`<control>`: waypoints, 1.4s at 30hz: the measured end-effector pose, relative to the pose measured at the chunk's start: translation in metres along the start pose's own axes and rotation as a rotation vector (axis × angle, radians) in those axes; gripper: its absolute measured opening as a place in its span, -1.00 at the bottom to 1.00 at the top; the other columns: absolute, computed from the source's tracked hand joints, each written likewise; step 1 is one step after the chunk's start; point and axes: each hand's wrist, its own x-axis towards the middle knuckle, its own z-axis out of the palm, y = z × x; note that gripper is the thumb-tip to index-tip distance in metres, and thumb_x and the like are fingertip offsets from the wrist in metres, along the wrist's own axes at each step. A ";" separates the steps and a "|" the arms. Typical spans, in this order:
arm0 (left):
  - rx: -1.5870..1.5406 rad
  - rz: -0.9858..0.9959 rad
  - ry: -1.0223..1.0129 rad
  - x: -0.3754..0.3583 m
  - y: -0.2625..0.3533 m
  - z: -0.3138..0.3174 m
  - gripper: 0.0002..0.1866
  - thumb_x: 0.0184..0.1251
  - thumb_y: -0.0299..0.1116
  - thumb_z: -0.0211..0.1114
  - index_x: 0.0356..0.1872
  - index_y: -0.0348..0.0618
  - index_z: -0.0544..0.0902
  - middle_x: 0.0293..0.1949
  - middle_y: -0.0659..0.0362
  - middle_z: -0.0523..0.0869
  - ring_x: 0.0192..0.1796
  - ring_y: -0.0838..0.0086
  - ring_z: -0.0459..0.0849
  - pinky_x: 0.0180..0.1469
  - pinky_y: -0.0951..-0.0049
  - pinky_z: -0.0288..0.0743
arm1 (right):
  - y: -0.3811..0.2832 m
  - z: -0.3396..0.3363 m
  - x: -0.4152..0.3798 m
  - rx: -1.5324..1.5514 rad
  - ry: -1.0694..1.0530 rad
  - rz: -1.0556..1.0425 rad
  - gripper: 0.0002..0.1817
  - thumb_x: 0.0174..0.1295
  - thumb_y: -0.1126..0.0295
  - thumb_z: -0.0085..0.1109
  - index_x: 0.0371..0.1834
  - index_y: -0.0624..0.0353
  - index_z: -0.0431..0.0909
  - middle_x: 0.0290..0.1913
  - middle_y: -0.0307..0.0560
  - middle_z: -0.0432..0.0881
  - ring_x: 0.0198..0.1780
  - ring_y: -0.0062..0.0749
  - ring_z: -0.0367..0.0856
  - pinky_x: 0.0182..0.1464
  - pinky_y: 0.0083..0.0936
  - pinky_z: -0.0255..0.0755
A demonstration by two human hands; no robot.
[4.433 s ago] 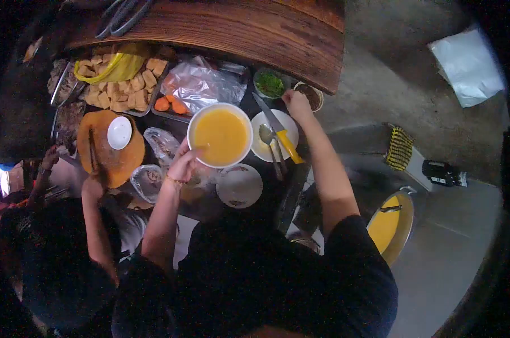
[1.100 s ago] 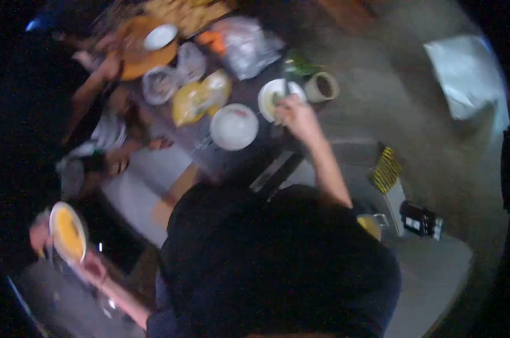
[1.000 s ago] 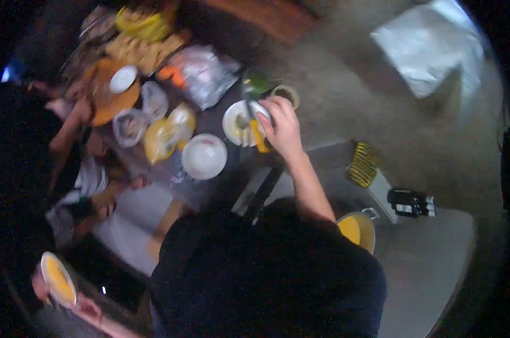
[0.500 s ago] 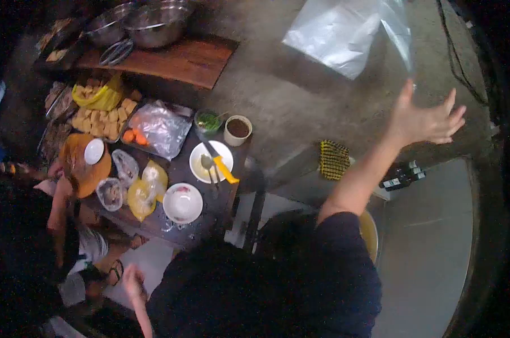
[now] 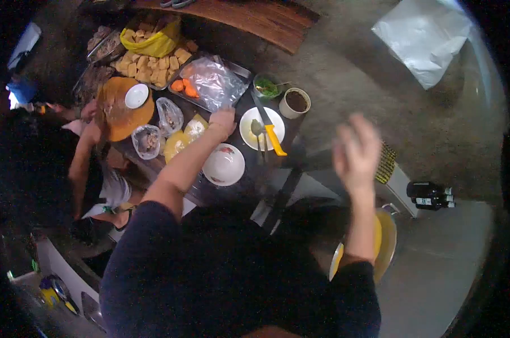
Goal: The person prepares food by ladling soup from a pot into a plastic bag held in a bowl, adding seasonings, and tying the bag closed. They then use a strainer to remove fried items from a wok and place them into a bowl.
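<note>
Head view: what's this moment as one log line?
left hand: near clear plastic covering, contact unclear | right hand: open, blurred | yellow-handled knife: across round white plate | white flower-patterned bowl: beside plate

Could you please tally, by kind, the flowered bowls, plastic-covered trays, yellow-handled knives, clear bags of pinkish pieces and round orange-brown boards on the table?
Flowered bowl: 1
Plastic-covered tray: 1
Yellow-handled knife: 1
Clear bags of pinkish pieces: 2
Round orange-brown board: 1
Total: 6
</note>
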 end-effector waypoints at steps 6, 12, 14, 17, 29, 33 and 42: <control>0.344 0.101 -0.327 0.050 -0.046 0.029 -0.76 0.16 -0.38 0.00 -0.20 -0.10 0.57 -0.21 0.13 0.61 -0.08 0.35 0.55 -0.10 0.32 0.46 | -0.076 0.057 -0.051 0.281 -0.334 0.471 -0.74 -0.09 0.49 0.19 -0.27 0.22 0.47 0.06 0.08 0.36 0.02 -0.03 0.40 -0.01 -0.28 0.34; -0.055 0.473 0.006 0.081 -0.106 0.000 -0.84 0.07 -0.39 0.05 -0.35 -0.17 0.53 -0.36 0.05 0.62 -0.25 0.19 0.59 -0.22 0.22 0.47 | -0.119 0.116 -0.032 0.410 -0.297 0.707 -0.67 -0.11 0.51 0.22 -0.21 0.23 0.45 0.00 0.11 0.38 -0.01 0.00 0.42 -0.09 -0.33 0.41; -0.246 0.679 0.138 0.082 -0.105 -0.033 -0.85 0.05 -0.38 0.06 -0.37 -0.19 0.51 -0.40 0.02 0.61 -0.28 0.15 0.59 -0.26 0.20 0.47 | -0.126 0.155 0.003 0.480 -0.241 0.646 -0.49 -0.17 0.49 0.27 -0.05 0.20 0.38 0.04 0.13 0.35 0.02 0.03 0.39 -0.01 -0.28 0.35; -0.304 0.682 -0.311 0.053 -0.077 -0.101 -0.84 0.02 -0.36 0.09 -0.40 -0.23 0.47 -0.39 -0.04 0.58 -0.23 0.14 0.56 -0.19 0.28 0.44 | -0.136 0.206 0.058 0.415 -0.086 0.465 -0.42 -0.18 0.39 0.31 -0.01 0.18 0.34 0.05 0.09 0.34 0.01 0.00 0.39 0.01 -0.28 0.32; -1.115 0.613 -0.732 0.001 -0.070 -0.133 -0.50 -0.05 -0.29 0.38 -0.05 -0.26 0.46 -0.17 0.13 0.56 -0.11 0.52 0.52 -0.03 0.46 0.40 | -0.094 0.142 0.077 1.208 -0.241 1.243 -0.80 0.14 0.29 0.08 -0.39 0.20 0.57 -0.52 -0.27 0.54 -0.52 -0.65 0.42 -0.45 -0.67 0.27; -1.407 0.435 -1.032 0.005 -0.097 -0.116 -0.56 0.16 -0.12 0.18 -0.06 -0.27 0.46 -0.19 0.17 0.58 -0.19 0.52 0.56 -0.11 0.49 0.45 | -0.081 0.096 0.051 1.266 -0.166 1.441 -0.83 0.13 0.29 0.10 -0.45 0.15 0.55 -0.59 -0.37 0.44 -0.56 -0.71 0.33 -0.51 -0.70 0.18; -2.177 -0.138 -0.997 -0.060 -0.021 -0.106 -0.37 0.30 0.09 -0.16 0.06 -0.35 0.35 -0.01 0.02 0.51 0.05 0.41 0.48 0.13 0.40 0.30 | -0.060 0.079 -0.065 1.250 0.026 1.551 -0.77 0.13 0.21 0.11 -0.41 0.17 0.54 -0.56 -0.38 0.45 -0.53 -0.71 0.31 -0.44 -0.74 0.20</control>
